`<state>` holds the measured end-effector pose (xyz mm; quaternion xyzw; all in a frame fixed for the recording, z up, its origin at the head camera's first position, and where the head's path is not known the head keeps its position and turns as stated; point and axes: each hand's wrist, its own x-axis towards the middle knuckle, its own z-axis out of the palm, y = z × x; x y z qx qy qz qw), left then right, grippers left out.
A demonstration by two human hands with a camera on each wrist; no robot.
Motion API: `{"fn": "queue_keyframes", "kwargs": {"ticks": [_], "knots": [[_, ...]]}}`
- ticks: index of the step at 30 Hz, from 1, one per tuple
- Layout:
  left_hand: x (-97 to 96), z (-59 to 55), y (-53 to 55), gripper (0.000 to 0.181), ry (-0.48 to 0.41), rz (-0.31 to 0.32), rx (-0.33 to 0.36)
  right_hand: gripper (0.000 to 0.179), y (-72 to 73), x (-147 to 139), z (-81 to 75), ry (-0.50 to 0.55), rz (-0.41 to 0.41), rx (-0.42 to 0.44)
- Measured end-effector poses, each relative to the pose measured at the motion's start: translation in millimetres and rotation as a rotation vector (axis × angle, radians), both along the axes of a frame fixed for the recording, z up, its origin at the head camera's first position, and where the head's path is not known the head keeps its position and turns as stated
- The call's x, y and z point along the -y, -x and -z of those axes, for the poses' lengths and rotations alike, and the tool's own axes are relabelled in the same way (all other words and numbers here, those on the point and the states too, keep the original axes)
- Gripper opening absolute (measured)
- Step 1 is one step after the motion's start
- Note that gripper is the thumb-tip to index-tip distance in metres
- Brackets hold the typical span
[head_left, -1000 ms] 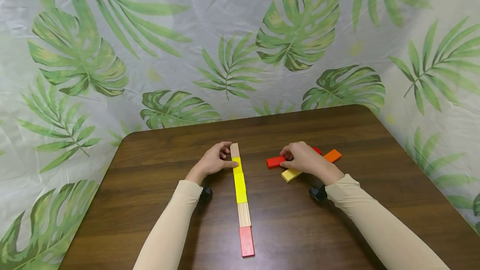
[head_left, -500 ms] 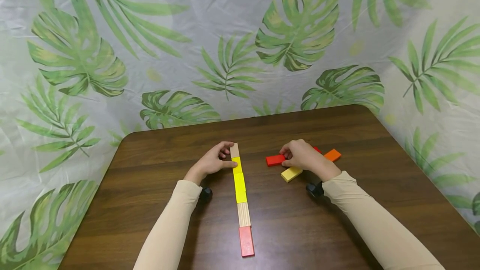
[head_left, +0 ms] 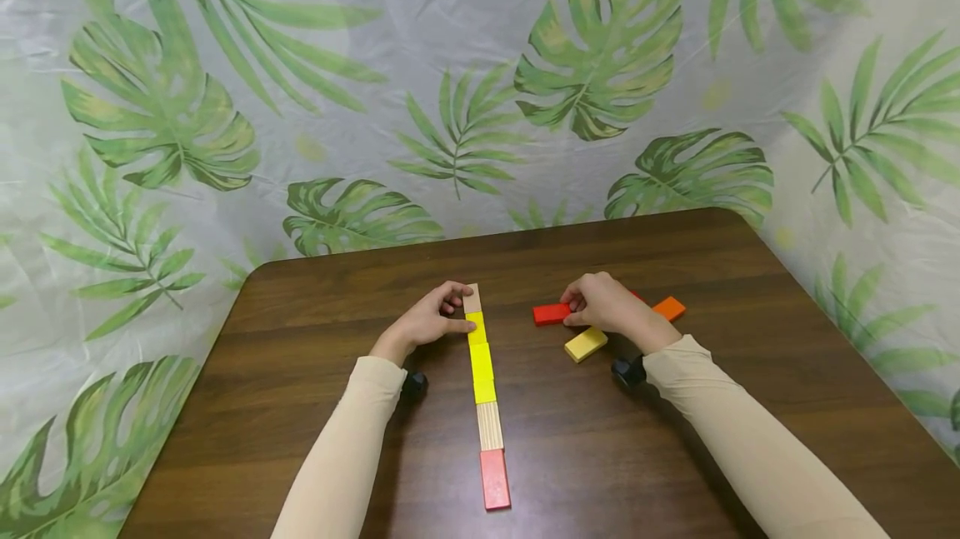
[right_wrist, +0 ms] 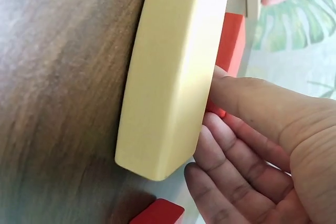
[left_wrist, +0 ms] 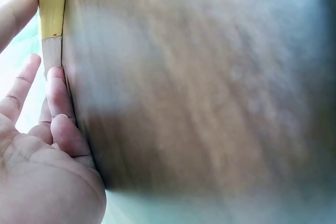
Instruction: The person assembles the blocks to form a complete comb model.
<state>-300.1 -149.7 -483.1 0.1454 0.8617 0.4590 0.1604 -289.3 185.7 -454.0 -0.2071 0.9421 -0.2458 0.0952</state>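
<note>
In the head view, my left hand [head_left: 426,324] lies beside the far end of a straight row of flat blocks. Its thumb touches a yellow block [head_left: 477,336], and the fingertips reach the plain wooden block [head_left: 472,299] at the end; the left wrist view shows that wooden block [left_wrist: 51,51] beside curled fingers. To the right, my right hand [head_left: 609,306] pinches a red block [head_left: 551,315] between thumb and fingers, low over the table. A pale yellow block [head_left: 586,344] lies just below this hand and partly covers the red one in the right wrist view.
Nearer me, the row continues with bright yellow blocks [head_left: 483,364], a striped wooden block [head_left: 490,426] and a light red block [head_left: 495,479]. An orange block [head_left: 670,308] and a second red block, mostly hidden, lie behind the right hand. The brown table [head_left: 315,431] meets a leaf-patterned sheet [head_left: 480,89].
My right hand has shifted slightly away from me with the red block, uncovering more of the pale yellow block. The left hand stays at the row.
</note>
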Motion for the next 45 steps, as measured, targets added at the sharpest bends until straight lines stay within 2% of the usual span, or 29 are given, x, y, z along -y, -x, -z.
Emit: {"fn": "queue_keyframes", "kwargs": {"ticks": [11,21,34,45], "knots": [[1.3,1.3,0.3,0.059,-0.007,0.001,-0.008,0.028,13.3,4.9,3.5,0.005,0.011,-0.028],[2.7,0.1,-2.0,0.066,-0.009,-0.017,0.023,0.027,24.2,16.7,3.2,0.045,-0.011,-0.024],[2.8,1.1,-2.0,0.079,0.002,-0.037,0.047,0.03,38.6,37.6,4.1,0.03,0.006,-0.031],[2.2,0.4,-2.0,0.077,0.022,-0.036,0.038,0.032,46.7,52.0,6.6,0.03,0.013,-0.05]]}}
